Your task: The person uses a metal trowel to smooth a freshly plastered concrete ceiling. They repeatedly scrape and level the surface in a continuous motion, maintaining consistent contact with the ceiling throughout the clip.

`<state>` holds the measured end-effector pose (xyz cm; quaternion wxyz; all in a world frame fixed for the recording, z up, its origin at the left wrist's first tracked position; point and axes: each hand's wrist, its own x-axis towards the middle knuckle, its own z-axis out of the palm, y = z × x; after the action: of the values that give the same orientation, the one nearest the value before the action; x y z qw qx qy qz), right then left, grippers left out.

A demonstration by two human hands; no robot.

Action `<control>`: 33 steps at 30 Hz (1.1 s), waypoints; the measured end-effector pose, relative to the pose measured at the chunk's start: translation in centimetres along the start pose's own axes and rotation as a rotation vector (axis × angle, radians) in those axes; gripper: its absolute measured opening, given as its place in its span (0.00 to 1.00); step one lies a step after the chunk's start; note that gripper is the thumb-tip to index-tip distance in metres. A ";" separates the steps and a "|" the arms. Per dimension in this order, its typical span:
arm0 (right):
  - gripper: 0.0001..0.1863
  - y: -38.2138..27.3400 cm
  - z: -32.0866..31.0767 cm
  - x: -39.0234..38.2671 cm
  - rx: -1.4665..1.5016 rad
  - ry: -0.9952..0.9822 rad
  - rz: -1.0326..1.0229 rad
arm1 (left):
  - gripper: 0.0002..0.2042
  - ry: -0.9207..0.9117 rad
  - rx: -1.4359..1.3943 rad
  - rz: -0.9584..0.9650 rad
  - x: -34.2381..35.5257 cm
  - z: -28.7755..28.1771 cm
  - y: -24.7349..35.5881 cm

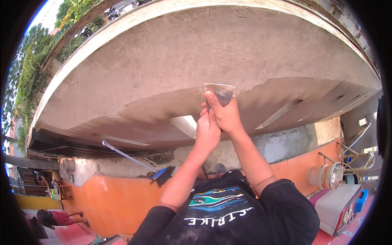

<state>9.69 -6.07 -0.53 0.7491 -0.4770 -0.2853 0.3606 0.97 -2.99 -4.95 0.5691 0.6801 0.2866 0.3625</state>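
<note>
Clamping the scraper (224, 96), left hand (208, 130) and right hand (227, 116) together hide its handle

The right hand (227, 114) gripped a scraper (223, 92), its blade against the grey wall (183, 53), and the left hand (207, 130) was just below, touching the right. A blue broom (160, 173) was at the orange floor's (122, 200) wall-side edge; buckets (314, 176) stood near its right edge, another person (59, 218) near its left.
</note>
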 end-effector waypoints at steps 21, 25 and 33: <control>0.26 -0.2 -1.2 -0.2 -0.104 0.039 0.126 | 0.24 0.025 0.065 -0.007 -1.4 1.8 1.4; 0.26 0.4 -2.0 -0.1 -0.170 0.036 0.234 | 0.24 -0.008 0.050 -0.133 -1.5 1.9 0.7; 0.26 4.1 -3.9 -1.3 -0.187 0.072 0.299 | 0.24 0.049 -0.043 -0.143 -3.4 3.3 -2.6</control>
<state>10.85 -7.89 -5.85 0.6493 -0.5943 -0.2162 0.4225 1.85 -7.08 -8.39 0.6009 0.6366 0.3403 0.3434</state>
